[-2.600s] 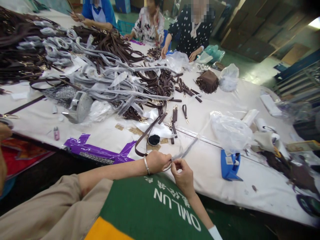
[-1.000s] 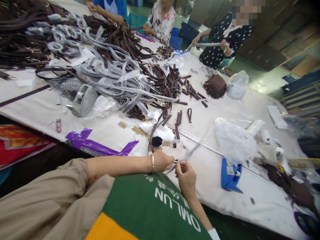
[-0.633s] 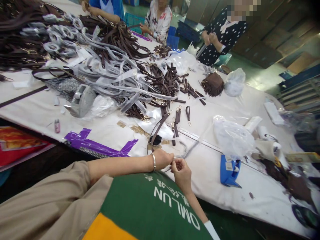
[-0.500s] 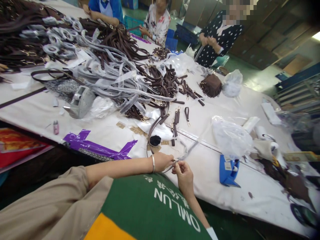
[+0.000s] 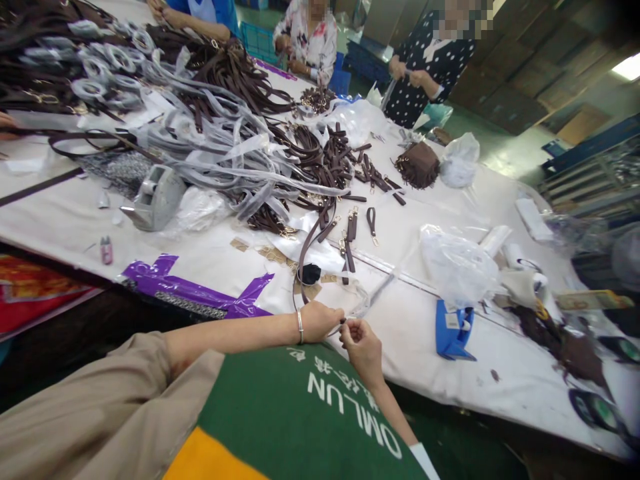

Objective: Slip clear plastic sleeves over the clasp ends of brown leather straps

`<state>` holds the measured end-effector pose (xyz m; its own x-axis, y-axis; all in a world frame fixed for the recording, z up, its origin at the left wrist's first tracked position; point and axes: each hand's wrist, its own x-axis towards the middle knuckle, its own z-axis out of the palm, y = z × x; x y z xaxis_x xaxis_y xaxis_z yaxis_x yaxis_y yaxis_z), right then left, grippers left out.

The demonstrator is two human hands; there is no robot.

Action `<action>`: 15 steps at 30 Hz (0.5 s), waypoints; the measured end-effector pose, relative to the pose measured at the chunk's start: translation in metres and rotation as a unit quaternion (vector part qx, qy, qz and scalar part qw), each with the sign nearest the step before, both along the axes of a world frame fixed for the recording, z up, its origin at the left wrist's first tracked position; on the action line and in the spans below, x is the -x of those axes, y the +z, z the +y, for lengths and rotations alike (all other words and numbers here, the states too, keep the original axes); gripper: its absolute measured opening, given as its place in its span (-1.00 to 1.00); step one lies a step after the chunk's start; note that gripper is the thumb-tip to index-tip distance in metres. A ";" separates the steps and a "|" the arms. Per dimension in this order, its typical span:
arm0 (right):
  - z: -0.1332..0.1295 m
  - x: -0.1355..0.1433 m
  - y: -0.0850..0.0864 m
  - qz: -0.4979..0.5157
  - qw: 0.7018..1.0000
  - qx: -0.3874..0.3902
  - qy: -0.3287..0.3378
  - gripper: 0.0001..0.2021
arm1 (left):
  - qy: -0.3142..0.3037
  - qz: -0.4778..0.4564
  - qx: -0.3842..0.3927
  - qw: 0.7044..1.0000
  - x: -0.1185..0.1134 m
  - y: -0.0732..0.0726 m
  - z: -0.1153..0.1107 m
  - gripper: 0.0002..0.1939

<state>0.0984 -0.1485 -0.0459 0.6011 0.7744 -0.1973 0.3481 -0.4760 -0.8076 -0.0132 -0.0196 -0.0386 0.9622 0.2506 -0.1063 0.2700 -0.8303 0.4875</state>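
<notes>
My left hand [image 5: 323,322], a bracelet at its wrist, is closed in a pinch in front of the green apron. A long brown strap [image 5: 304,257] curves from the pile down to this hand. Close beside it on the right, my right hand [image 5: 364,343] pinches a small dark end at the same spot, its fingers curled. From between the hands a clear plastic sleeve [image 5: 383,291] trails away over the table. What exactly lies between the fingertips is mostly hidden. Just beyond my hands is a round black item [image 5: 310,273].
Wrapped straps [image 5: 215,153] and brown straps heap at the left. Short wrist straps [image 5: 371,223] with clasps lie mid-table. A grey tape dispenser [image 5: 155,197], a blue tape dispenser [image 5: 454,331], plastic bags [image 5: 457,267] and a brown fringed bag [image 5: 419,165] stand around. Three people work across the table.
My hands stay together at nearly the same place, with a slight shift of the fingers. The whole view has moved a little. Across the table, the person in dots has parted their hands slightly.
</notes>
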 end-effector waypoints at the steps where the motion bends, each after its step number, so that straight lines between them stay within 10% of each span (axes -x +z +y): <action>1: 0.000 0.002 -0.001 0.013 1.000 -0.008 0.012 -0.77 | 0.025 0.003 0.021 0.999 0.000 -0.001 0.000 -0.79; 9: -0.004 0.003 0.005 0.176 0.982 -0.051 0.040 -0.67 | 0.060 -0.065 0.299 0.950 0.013 -0.003 0.009 -0.72; 15: -0.008 -0.011 -0.012 0.471 0.876 -0.082 -0.070 -0.56 | 0.058 -0.082 0.368 0.924 0.025 0.000 0.005 -0.76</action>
<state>0.1090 -0.1564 -0.0577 0.3222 0.7707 -0.5497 -0.5614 -0.3119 -0.7665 -0.0384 -0.0142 -0.0383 0.9518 0.2710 -0.1437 0.2083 -0.2269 0.9514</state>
